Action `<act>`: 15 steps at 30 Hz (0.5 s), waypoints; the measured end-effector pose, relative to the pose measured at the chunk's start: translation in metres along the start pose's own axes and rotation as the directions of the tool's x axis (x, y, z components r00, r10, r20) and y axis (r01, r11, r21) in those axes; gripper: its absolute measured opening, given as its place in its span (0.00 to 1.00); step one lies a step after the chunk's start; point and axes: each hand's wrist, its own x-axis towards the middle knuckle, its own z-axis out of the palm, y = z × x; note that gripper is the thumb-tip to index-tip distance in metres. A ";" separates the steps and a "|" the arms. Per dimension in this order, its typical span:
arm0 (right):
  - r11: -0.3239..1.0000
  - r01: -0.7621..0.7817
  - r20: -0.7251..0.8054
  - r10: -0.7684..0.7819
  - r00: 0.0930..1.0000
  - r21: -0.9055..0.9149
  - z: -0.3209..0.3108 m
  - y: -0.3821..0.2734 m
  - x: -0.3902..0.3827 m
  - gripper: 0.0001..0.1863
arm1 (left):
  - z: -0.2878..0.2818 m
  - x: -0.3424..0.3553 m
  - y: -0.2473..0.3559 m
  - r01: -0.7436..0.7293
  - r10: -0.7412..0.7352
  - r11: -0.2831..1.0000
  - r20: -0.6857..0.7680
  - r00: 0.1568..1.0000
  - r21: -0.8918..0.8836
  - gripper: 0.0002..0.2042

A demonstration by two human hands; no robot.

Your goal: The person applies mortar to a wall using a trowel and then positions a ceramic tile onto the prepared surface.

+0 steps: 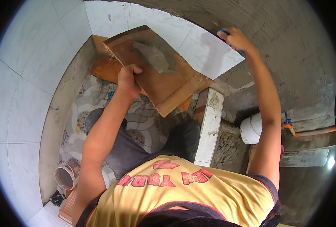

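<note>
Wall (296,53), two hands (129,78) (234,39), one held board (158,84)

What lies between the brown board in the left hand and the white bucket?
In the head view, a low white-tiled ledge stands between the brown board and the white bucket, with grey cement between ledge and bucket.

A mustard-yellow short-sleeved cloth shirt (221,198) fills the bottom centre of the frame, printed with cracked red block lettering (166,180) in an arc and a red shape (166,164) above it. Its black sleeve ends (265,184) and black neckband (157,215) have thin red edging. Above it are dark grey trousers (117,159). Left hand (129,80), right hand (236,39) and both forearms (103,130) are bare.
</note>
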 end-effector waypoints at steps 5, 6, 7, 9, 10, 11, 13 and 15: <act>0.982 -0.135 0.073 0.126 0.989 0.131 -0.014 0.036 0.013 0.29 | 0.007 -0.001 -0.009 0.014 -0.014 1.000 0.006 1.000 -0.009 0.13; 0.988 -0.119 -0.005 0.120 0.993 0.099 -0.018 0.027 0.009 0.29 | -0.003 0.002 -0.006 0.009 -0.009 1.000 0.006 1.000 -0.015 0.13; 0.991 -0.120 -0.088 0.125 0.988 0.060 -0.023 0.028 0.003 0.28 | -0.002 0.003 -0.006 0.016 -0.016 1.000 0.019 1.000 -0.020 0.13; 0.990 0.046 -0.306 -0.086 0.948 -0.136 -0.028 0.059 -0.012 0.28 | 0.006 0.001 -0.008 0.034 -0.032 0.999 0.053 0.998 -0.028 0.14; 0.918 0.179 -0.456 -0.336 0.824 -0.353 -0.027 0.057 -0.019 0.29 | 0.006 -0.004 -0.006 0.037 -0.034 0.999 0.076 0.997 -0.037 0.14; 0.918 0.184 -0.449 -0.338 0.827 -0.353 -0.025 0.056 -0.028 0.29 | 0.006 -0.004 -0.007 0.038 -0.035 0.998 0.070 0.997 -0.041 0.14; 0.964 0.084 -0.448 -0.193 0.873 -0.251 -0.021 0.020 -0.063 0.27 | 0.006 -0.004 -0.004 -0.010 0.015 0.999 0.127 0.992 -0.041 0.12; 0.993 0.076 -0.379 -0.106 0.919 -0.091 -0.007 -0.002 -0.097 0.26 | 0.009 0.008 -0.011 0.002 0.002 1.000 0.146 0.989 -0.028 0.12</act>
